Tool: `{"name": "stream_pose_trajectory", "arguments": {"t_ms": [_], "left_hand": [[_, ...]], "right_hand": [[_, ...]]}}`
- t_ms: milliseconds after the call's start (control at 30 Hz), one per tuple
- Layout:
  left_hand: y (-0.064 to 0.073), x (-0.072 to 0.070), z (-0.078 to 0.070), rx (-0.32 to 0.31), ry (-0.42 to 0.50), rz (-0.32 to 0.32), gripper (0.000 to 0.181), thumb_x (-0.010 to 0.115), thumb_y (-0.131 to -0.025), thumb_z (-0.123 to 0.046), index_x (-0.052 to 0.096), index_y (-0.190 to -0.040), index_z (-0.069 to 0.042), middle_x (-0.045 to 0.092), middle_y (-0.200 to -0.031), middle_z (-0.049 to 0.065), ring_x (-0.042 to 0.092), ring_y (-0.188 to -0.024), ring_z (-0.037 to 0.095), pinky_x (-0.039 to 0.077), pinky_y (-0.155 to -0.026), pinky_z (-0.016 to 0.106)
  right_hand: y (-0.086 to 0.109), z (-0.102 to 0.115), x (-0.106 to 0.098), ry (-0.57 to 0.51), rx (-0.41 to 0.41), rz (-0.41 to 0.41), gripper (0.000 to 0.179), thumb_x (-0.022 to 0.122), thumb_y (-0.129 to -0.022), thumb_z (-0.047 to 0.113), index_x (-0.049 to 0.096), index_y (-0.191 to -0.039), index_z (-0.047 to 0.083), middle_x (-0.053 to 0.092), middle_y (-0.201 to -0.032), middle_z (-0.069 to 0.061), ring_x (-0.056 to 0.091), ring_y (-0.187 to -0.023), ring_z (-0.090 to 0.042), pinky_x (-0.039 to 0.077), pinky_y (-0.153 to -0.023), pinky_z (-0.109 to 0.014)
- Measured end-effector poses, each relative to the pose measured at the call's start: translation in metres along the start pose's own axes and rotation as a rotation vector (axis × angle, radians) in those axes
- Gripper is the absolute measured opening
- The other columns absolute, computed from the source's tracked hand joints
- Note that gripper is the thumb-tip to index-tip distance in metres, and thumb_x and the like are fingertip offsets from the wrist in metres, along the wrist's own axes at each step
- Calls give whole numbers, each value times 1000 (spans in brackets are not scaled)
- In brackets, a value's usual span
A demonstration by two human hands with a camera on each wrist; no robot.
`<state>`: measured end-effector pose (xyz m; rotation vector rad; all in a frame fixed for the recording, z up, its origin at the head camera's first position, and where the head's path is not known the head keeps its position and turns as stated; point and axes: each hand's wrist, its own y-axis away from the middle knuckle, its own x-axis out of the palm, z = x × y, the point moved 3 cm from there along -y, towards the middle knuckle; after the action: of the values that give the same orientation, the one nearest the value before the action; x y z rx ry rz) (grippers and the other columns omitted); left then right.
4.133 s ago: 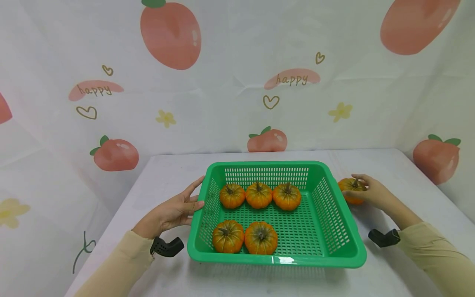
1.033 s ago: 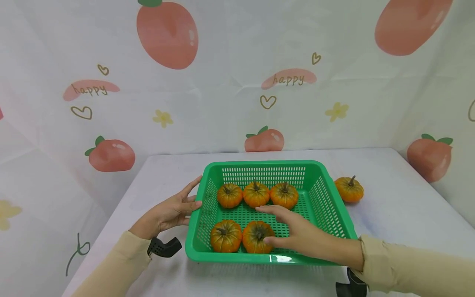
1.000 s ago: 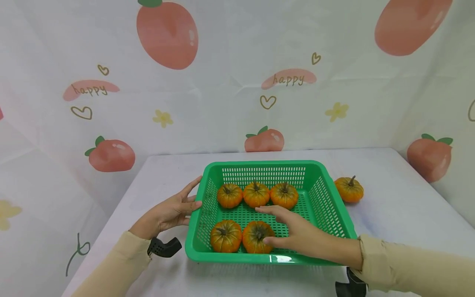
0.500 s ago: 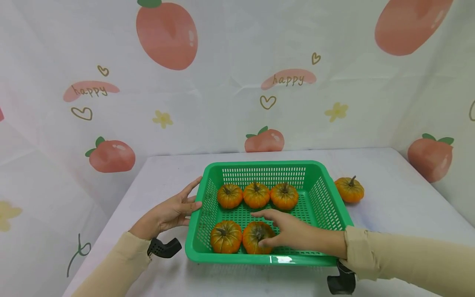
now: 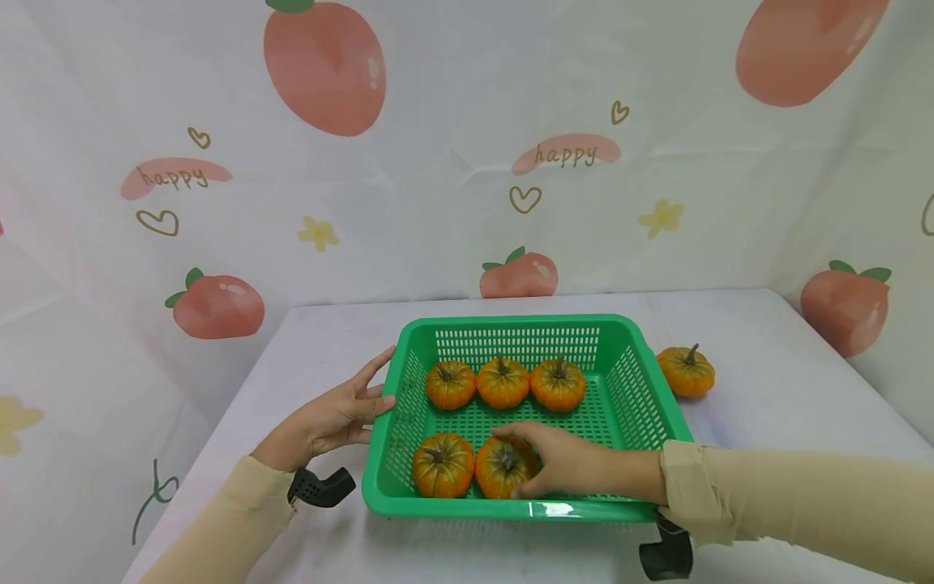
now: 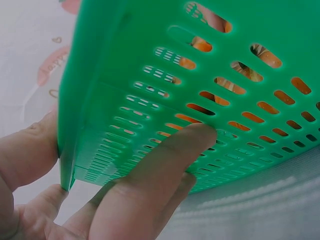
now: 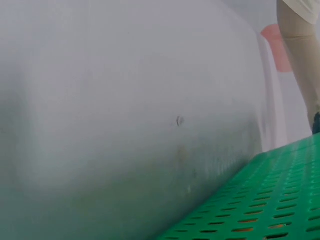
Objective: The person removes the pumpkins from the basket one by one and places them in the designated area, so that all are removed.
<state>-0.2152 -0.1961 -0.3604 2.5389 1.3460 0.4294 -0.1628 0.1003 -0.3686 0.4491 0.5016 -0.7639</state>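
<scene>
A green plastic basket [image 5: 620,509] with slotted walls holds several small orange pumpkins. Three stand in a back row, including the right one [image 5: 558,384]; two more sit at the front left. My left hand [image 5: 332,422] grips the basket's left rim, thumb over the edge. In the left wrist view, its fingers [image 6: 165,160] press against the outer slotted wall. Inside the basket, my right hand [image 5: 558,462] grips the front pumpkin [image 5: 503,470], with fingers at its back and thumb at its front right. The right wrist view shows the basket's outer wall [image 7: 270,200], not that hand.
Another pumpkin [image 5: 686,373] lies on the white-covered table [image 5: 759,365], just right of the basket. Beside the front-left pumpkin [image 5: 443,465] stands the gripped one. A white printed cloth [image 5: 438,146] hangs behind the table.
My right hand has left the pumpkin outside the basket and come left over the front pumpkin. In the last second it has lowered and closed round it. The left hand stays at the rim.
</scene>
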Motion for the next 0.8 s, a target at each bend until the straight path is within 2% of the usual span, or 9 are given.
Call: {"name": "stream_pose_trajectory", "arguments": {"t_ms": [433,800], "left_hand": [[0,1,-1,3,6,13,91,59,-97,-12,-5,-154,-42,21,-157,23,69,-100,23,56,-86,48],[1,2,-2,0,4,8,90,59,-97,-12,-5,-154,-41,22,-157,23,68,-102,23,56,-87,48]], "right_hand": [[-3,3,5,122,-26,-22,79,83,-74,10,44,-142,2,48,-142,-17,44,-132,-37,39,-107,-56],[-4,4,5,129,-34,-36,76,84,-73,9,46,-139,1,49,-140,-17,46,-129,-37,40,-105,-55]]}}
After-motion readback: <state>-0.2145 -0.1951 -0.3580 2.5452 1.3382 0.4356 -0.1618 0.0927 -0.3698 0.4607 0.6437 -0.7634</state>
